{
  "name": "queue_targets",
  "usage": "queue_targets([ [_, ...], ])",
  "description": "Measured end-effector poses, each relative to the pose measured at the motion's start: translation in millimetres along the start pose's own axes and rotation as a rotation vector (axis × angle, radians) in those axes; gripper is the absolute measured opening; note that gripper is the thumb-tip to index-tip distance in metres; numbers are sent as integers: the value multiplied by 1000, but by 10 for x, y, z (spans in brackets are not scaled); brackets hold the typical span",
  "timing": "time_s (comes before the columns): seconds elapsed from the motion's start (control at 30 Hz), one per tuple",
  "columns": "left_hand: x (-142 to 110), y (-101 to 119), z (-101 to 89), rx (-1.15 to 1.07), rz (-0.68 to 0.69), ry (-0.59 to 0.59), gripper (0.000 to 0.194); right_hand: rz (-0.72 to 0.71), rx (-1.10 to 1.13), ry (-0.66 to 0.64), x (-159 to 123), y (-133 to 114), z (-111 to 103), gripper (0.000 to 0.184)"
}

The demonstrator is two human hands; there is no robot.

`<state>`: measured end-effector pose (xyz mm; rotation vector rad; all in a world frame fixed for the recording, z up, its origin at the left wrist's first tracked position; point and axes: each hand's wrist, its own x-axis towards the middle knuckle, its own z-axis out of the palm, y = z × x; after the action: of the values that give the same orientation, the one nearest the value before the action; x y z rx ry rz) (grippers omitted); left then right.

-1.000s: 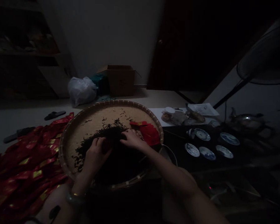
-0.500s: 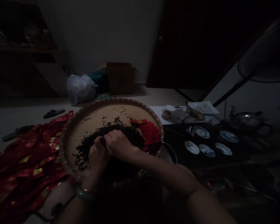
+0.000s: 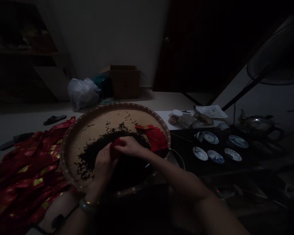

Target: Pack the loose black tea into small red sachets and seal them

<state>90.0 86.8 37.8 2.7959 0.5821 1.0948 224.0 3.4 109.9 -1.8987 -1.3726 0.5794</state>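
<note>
A wide round woven tray [image 3: 71,137] holds a dark heap of loose tea leaves [image 3: 95,147] and a stack of small red packets [image 3: 156,137] at its right side. Over the heap, my left hand [image 3: 103,164] and my right hand [image 3: 130,147] meet on one small red packet [image 3: 116,145]. Both hands are closed on it, the left from below, the right pinching its top. A bracelet sits on my left wrist.
A big pile of red and gold packets [image 3: 26,166] lies left of the tray. Right of it are several blue-and-white saucers [image 3: 212,147], a metal teapot [image 3: 254,122], a jar and papers. A cardboard box [image 3: 123,81], a plastic bag [image 3: 82,91] and slippers sit on the floor behind.
My right hand came in from the red packets to meet the left over the tea heap. A red packet now shows between the two hands.
</note>
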Motion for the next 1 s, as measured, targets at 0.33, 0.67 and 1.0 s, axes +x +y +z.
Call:
queue_targets([
  [0.33,-1,-35,-107,-11,59,-57,43,255,621,-193,-15,306,142,29],
  [0.67,-47,-53,-99,-12,74,-81,49,218,735,-192,-58,169,262,35],
  [1.0,-92,-75,-92,-78,-32,-105,45,321,866,-321,-16,78,117,55],
])
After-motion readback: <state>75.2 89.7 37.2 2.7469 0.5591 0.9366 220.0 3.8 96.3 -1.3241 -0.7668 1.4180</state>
